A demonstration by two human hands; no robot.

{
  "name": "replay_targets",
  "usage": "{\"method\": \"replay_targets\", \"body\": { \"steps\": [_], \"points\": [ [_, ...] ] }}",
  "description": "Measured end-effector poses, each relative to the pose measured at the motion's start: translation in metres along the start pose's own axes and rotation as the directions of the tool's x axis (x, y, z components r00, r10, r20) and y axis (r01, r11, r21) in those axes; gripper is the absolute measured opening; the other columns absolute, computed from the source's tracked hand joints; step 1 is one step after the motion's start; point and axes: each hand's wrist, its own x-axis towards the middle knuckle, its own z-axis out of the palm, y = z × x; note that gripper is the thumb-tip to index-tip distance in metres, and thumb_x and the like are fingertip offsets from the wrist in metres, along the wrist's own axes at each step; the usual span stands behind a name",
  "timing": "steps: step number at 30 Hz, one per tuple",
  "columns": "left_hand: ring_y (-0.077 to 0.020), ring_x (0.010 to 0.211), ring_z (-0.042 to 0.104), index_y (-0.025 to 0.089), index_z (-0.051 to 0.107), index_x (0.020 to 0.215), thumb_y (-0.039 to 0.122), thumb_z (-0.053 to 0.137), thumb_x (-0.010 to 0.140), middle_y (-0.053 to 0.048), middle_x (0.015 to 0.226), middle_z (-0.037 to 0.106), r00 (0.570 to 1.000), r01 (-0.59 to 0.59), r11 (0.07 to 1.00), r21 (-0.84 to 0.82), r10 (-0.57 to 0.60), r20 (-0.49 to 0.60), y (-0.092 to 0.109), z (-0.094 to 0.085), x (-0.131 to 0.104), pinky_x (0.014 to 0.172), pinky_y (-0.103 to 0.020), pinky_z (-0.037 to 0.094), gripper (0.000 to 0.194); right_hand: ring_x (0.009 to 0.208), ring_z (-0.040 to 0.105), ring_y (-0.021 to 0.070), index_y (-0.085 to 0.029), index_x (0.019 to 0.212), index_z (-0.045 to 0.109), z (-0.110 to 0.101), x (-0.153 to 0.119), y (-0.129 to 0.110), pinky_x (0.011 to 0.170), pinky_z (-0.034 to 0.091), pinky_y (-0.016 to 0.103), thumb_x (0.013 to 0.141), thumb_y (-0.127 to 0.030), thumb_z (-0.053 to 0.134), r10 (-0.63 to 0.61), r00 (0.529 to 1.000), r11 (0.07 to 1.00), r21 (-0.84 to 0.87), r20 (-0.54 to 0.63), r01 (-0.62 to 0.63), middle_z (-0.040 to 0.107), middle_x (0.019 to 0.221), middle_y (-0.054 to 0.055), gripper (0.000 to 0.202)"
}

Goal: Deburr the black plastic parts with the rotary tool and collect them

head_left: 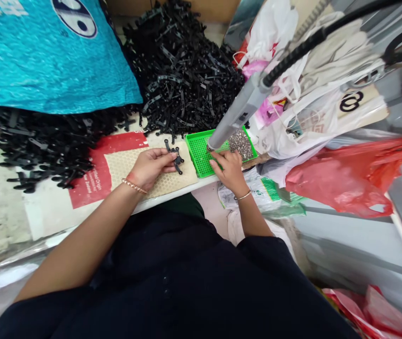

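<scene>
My left hand pinches a black plastic bracket with several short arms, held over a tan textured pad. To its right lies a green perforated tray, with small silvery screws heaped at its right end. A grey electric screwdriver slants down over the tray from the upper right. My right hand is over the tray, its fingers curled and its index fingertip at the screwdriver's tip. Anything between those fingers is too small to make out.
Black brackets form a large pile behind the tray, and more lie at left beneath a blue bag. Red printed sheeting lies under the pad. White plastic bags and a red bag crowd the right side.
</scene>
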Motion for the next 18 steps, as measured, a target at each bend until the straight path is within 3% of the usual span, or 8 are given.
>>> {"method": "replay_targets", "body": {
  "steps": [7, 15, 18],
  "points": [
    [-0.0121, 0.064, 0.074, 0.011, 0.071, 0.074, 0.01, 0.095, 0.072, -0.003, 0.075, 0.076, 1.0, -0.003, 1.0, -0.031, 0.003, 0.007, -0.002, -0.001, 0.001, 0.06, -0.02, 0.064, 0.024, 0.112, 0.063, 0.022, -0.037, 0.134, 0.08, -0.002, -0.003, -0.009, 0.134, 0.021, 0.055, 0.113, -0.052, 0.045, -0.027, 0.998, 0.999, -0.03, 0.065, 0.029, 0.073, 0.113, 0.005, 0.043],
    [-0.0125, 0.065, 0.074, 0.011, 0.072, 0.073, 0.01, 0.091, 0.076, -0.004, 0.075, 0.076, 1.0, -0.009, 1.0, 0.004, 0.009, 0.03, -0.003, -0.003, 0.003, 0.063, -0.021, 0.065, 0.019, 0.113, 0.068, 0.0213, -0.031, 0.131, 0.08, -0.01, -0.005, 0.0, 0.133, 0.025, 0.052, 0.114, -0.05, 0.042, -0.005, 1.0, 0.999, 0.044, -0.024, 0.006, 0.076, 0.113, 0.006, 0.046],
    [-0.0126, 0.066, 0.074, 0.011, 0.072, 0.074, 0.011, 0.091, 0.077, -0.004, 0.076, 0.076, 1.0, -0.012, 1.0, 0.01, 0.011, 0.022, -0.004, -0.003, 0.004, 0.064, -0.021, 0.065, 0.019, 0.116, 0.067, 0.0219, -0.033, 0.134, 0.079, -0.008, -0.001, -0.002, 0.134, 0.023, 0.053, 0.113, -0.053, 0.045, -0.03, 0.999, 0.999, 0.033, 0.018, 0.029, 0.074, 0.116, 0.006, 0.045]
  ]
}}
